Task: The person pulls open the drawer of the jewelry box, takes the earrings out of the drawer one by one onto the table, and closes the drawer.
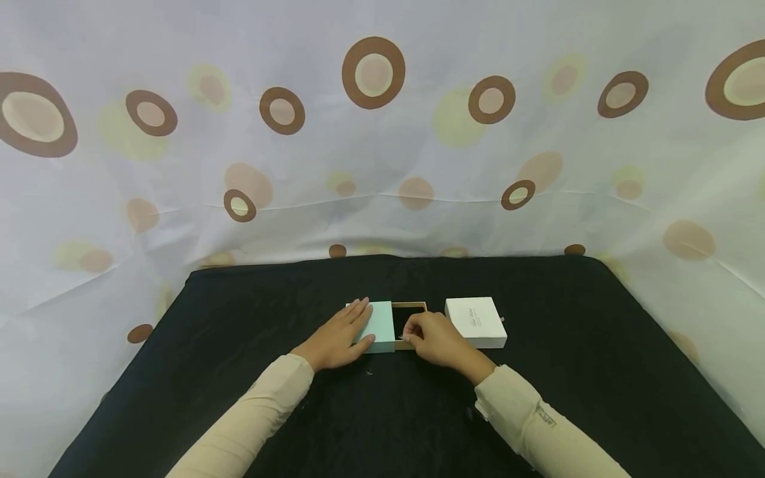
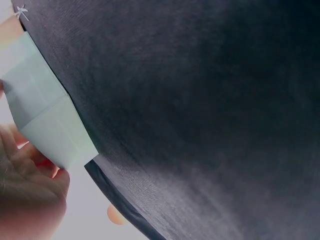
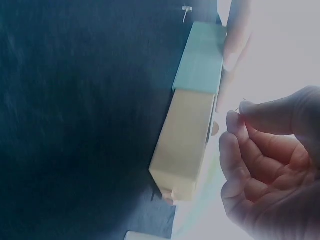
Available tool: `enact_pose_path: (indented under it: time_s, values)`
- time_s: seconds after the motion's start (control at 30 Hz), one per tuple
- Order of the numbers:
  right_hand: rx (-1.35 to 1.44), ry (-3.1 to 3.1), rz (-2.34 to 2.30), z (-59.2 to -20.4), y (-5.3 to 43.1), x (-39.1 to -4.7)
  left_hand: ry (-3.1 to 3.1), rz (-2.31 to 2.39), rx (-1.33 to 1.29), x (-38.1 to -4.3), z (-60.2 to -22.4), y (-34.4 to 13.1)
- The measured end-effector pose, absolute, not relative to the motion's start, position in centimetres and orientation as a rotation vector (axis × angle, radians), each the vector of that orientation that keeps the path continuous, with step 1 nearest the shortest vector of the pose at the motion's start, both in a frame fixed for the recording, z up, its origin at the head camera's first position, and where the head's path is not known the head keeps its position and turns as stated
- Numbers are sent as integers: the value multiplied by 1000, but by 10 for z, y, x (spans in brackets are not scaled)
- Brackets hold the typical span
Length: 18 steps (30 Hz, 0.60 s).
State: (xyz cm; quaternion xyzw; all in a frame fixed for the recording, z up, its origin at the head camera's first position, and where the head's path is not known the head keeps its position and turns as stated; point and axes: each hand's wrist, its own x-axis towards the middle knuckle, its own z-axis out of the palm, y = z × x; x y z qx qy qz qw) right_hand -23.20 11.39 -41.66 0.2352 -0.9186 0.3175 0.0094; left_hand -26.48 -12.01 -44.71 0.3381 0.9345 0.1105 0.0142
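A small flat drawer box lies on the black cloth, its turquoise sleeve (image 1: 380,320) on the left and its tan drawer (image 3: 182,137) pulled out to the right, showing a black inside. My left hand (image 1: 342,334) rests on the sleeve with extended fingers on top and the thumb near its front edge. Over the drawer's front side, my right hand (image 1: 439,337) pinches a tiny silvery thing with a thin pin, like a stud earring (image 1: 402,338), between thumb and forefinger; the fingertips mostly hide it. A similar silvery stud earring (image 2: 21,11) lies on the cloth in front of the box.
Just right of the drawer sits a closed white box (image 1: 476,322) with small print on its lid and a little pull tab at its right side. Black cloth (image 1: 251,305) covers the table. A white curtain with brown and beige circles (image 1: 382,153) hangs behind.
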Motion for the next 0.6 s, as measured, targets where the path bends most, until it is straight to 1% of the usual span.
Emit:
enact_pose_path:
  time_s: [0.2,0.4,0.6]
  values:
    - [795,-2883,949,-415,106,-222,2905,355,1072,-266,-445,-120]
    - [911,-2909,879,-421,96,-219,2896,346,1081,-264,-442,-120]
    - [953,-2966,895,-428,86,-216,2889,355,1089,-263,-443,-121]
